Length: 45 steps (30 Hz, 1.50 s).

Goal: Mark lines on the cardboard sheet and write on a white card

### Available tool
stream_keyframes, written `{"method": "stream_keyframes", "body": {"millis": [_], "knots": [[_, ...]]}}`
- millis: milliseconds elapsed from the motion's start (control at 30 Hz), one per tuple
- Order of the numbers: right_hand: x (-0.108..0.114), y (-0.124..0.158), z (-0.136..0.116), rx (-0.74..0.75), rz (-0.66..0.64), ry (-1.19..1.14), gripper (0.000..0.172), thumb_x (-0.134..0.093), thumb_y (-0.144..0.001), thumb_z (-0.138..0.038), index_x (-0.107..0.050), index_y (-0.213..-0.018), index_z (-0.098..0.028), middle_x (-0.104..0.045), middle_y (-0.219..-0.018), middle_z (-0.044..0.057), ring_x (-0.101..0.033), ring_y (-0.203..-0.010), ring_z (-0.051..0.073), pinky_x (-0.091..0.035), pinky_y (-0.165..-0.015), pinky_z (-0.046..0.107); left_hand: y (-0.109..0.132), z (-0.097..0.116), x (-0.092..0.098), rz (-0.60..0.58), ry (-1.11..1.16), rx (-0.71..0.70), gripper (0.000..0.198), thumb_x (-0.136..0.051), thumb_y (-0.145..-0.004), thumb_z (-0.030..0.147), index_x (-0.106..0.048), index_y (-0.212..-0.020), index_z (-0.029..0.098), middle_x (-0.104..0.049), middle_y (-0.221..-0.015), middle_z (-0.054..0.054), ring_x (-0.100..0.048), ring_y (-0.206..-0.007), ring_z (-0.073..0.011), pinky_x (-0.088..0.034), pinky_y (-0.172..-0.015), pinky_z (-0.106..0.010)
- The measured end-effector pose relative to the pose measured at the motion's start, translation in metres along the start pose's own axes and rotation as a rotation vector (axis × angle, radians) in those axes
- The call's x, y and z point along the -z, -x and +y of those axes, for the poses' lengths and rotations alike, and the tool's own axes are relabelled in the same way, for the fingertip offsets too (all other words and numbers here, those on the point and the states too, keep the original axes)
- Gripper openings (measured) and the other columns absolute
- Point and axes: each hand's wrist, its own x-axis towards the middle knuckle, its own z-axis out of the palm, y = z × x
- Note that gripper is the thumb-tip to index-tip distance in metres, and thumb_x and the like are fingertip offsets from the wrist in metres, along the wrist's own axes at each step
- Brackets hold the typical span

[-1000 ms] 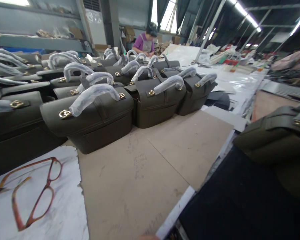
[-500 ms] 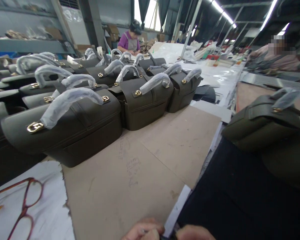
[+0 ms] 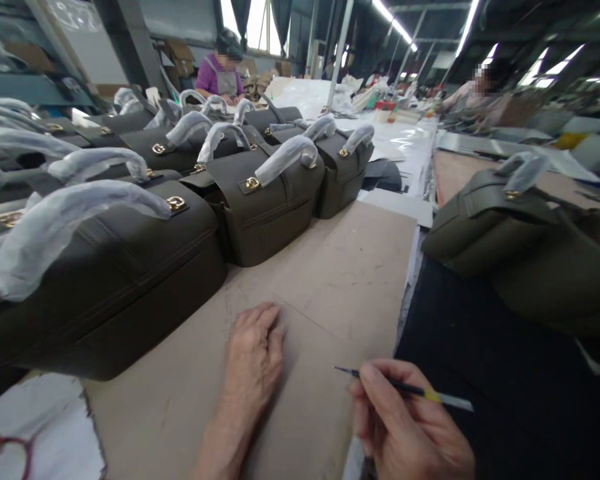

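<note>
My left hand (image 3: 253,357) lies flat, fingers together, on the brown cardboard sheet (image 3: 330,280) covering the table. My right hand (image 3: 405,427) is closed on a thin dark brush (image 3: 405,388) with a yellow band, its tip pointing left just above the cardboard's right edge. Rows of dark olive handbags with wrapped handles and gold clasps stand to the left; the nearest handbag (image 3: 105,293) is a little left of my left hand. Another olive handbag (image 3: 520,233) sits at the right on a black surface (image 3: 480,373).
A second handbag (image 3: 265,200) stands behind the nearest one, with more rows beyond. Red-framed glasses (image 3: 3,453) lie on white paper at the bottom left. A person in purple (image 3: 220,73) works at the far end; another person (image 3: 475,93) sits at the right.
The camera has swung right and down. Both my hands have come up into view: the left now rests on the cardboard, the right holds the brush. The glasses have slid almost out of frame.
</note>
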Motion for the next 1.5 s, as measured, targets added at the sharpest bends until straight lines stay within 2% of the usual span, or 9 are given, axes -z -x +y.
{"method": "stream_keyframes", "body": {"millis": [133, 233, 533, 700, 833, 967, 1233, 1500], "knots": [[-0.019, -0.016, 0.011, 0.147, 0.082, 0.153, 0.029, -0.069, -0.068, -0.039, -0.053, -0.07, -0.016, -0.048, -0.039, -0.004, -0.038, -0.034, 0.005, -0.028, -0.035, 0.011, -0.01, -0.01, -0.012, -0.025, -0.129, -0.078, 0.027, -0.052, -0.083, 0.021, -0.064, -0.107, 0.018, -0.058, -0.118, -0.003, -0.047, -0.103, -0.0248, -0.042, -0.094, -0.047], [-0.029, -0.029, 0.02, 0.233, 0.061, 0.224, 0.028, -0.068, -0.067, -0.039, -0.051, -0.068, -0.017, -0.048, -0.037, -0.003, -0.039, -0.03, 0.007, -0.028, -0.031, 0.013, -0.009, -0.012, -0.011, -0.023, -0.135, -0.088, 0.027, -0.055, -0.082, 0.022, -0.064, -0.108, 0.019, -0.059, -0.118, -0.003, -0.048, -0.104, -0.024, -0.043, -0.094, -0.046], [-0.056, -0.047, 0.034, 0.208, 0.028, 0.252, 0.026, -0.062, -0.071, -0.04, -0.046, -0.072, -0.02, -0.052, -0.039, -0.003, -0.045, -0.031, 0.01, -0.036, -0.032, 0.016, -0.009, -0.013, -0.01, 0.0, -0.168, -0.089, 0.028, -0.055, -0.08, 0.02, -0.062, -0.107, 0.021, -0.059, -0.117, -0.002, -0.049, -0.104, -0.0242, -0.046, -0.09, -0.045], [-0.055, -0.052, 0.041, 0.207, 0.024, 0.344, 0.025, -0.06, -0.076, -0.041, -0.05, -0.078, -0.018, -0.054, -0.043, -0.003, -0.049, -0.034, 0.011, -0.04, -0.035, 0.017, -0.008, -0.013, -0.011, 0.003, -0.165, -0.088, 0.028, -0.054, -0.081, 0.02, -0.062, -0.108, 0.021, -0.058, -0.118, -0.002, -0.049, -0.104, -0.0243, -0.046, -0.09, -0.045], [-0.053, -0.052, 0.042, 0.267, 0.019, 0.477, 0.022, -0.059, -0.079, -0.039, -0.052, -0.077, -0.018, -0.057, -0.046, -0.002, -0.054, -0.037, 0.012, -0.043, -0.039, 0.018, -0.008, -0.013, -0.011, -0.013, -0.165, -0.093, 0.029, -0.053, -0.081, 0.019, -0.06, -0.109, 0.02, -0.057, -0.119, -0.002, -0.049, -0.104, -0.0244, -0.046, -0.089, -0.045], [-0.054, -0.053, 0.041, 0.336, 0.016, 0.546, 0.021, -0.058, -0.081, -0.036, -0.052, -0.073, -0.018, -0.057, -0.045, -0.003, -0.054, -0.036, 0.011, -0.043, -0.04, 0.017, -0.008, -0.011, -0.011, -0.019, -0.151, -0.088, 0.031, -0.054, -0.08, 0.017, -0.059, -0.11, 0.021, -0.056, -0.119, -0.001, -0.048, -0.105, -0.0238, -0.046, -0.089, -0.045], [-0.054, -0.056, 0.045, 0.36, -0.009, 0.581, 0.021, -0.057, -0.082, -0.037, -0.052, -0.072, -0.019, -0.057, -0.046, -0.003, -0.052, -0.034, 0.01, -0.042, -0.037, 0.017, -0.009, -0.014, -0.011, 0.015, -0.15, -0.132, 0.029, -0.054, -0.08, 0.017, -0.059, -0.108, 0.02, -0.057, -0.118, -0.002, -0.049, -0.103, -0.0239, -0.046, -0.086, -0.044], [-0.054, -0.054, 0.041, 0.459, 0.019, 0.671, 0.018, -0.055, -0.081, -0.031, -0.053, -0.068, -0.02, -0.056, -0.045, -0.004, -0.051, -0.037, 0.01, -0.043, -0.044, 0.019, -0.007, -0.021, -0.013, 0.026, -0.186, -0.165, 0.03, -0.053, -0.08, 0.019, -0.058, -0.109, 0.022, -0.057, -0.118, -0.002, -0.05, -0.101, -0.0237, -0.047, -0.082, -0.043]]}}
